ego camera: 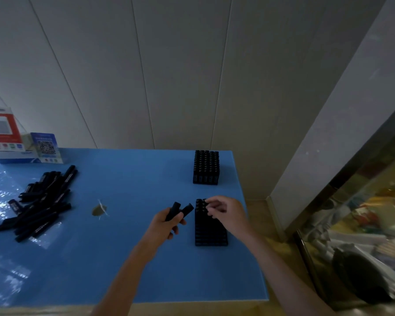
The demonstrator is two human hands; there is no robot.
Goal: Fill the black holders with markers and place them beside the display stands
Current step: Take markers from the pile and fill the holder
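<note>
1. Presently, left hand grips two black markers.
2. Right hand, fingers curled, pinches at near holder; contents unclear.
3. Two holders on blue table; far holder full.
4. Loose marker pile left; two display stands behind.

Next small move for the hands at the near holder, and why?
Probably: the right hand takes one of the markers from the left hand and seats it in the near holder. The right hand's fingers sit over the holder's far rows, and the left hand grips about two markers just beside it.
</note>
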